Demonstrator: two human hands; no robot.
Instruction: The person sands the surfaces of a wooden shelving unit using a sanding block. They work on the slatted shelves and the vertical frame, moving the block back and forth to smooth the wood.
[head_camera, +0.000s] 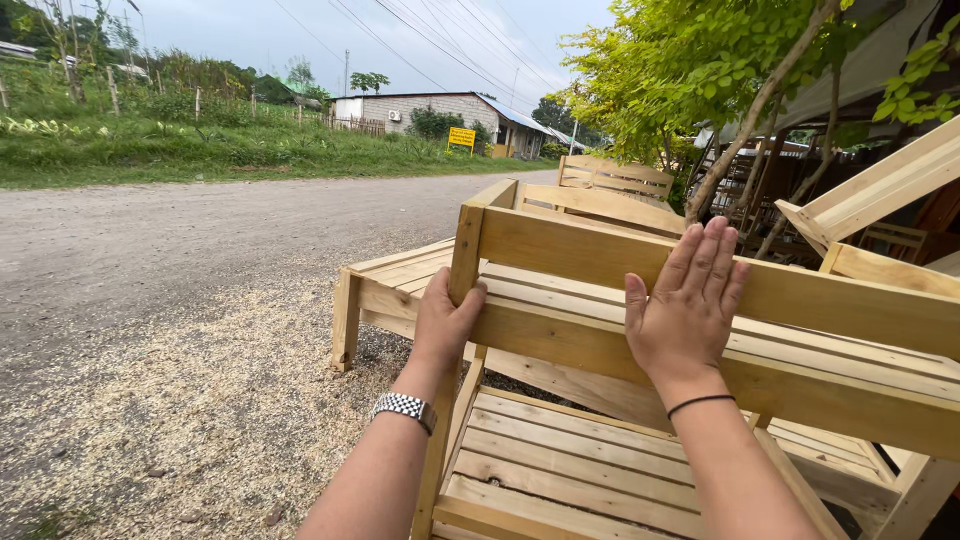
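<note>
Unfinished wooden chair (640, 300), pale pine-coloured, raw planks w/ visible grain and knots, no paint. Backrest = horizontal slats btwn square uprights; slatted seat (560, 470) below, also bare wood. It stands at the edge of a gravel road (150, 260), just in front of the person, close to camera.

Left hand (445, 320): grip clamped on the chair's left upright post, fingers wrapped round it, thumb on near side. Metal-link watch (403, 407) on that wrist.

Right hand (690, 305): flat, fingers apart and straight, palm pressed on the backrest slats; not closed on anything. Thin black band (700, 402) on wrist.

More bare-wood chairs/frames (610, 180) stacked right behind, touching or nearly. Sawdust/wood chips (200, 400) scattered on ground to the left. Green leafy tree (690, 70) above right, grey building (430, 110) far off.
</note>
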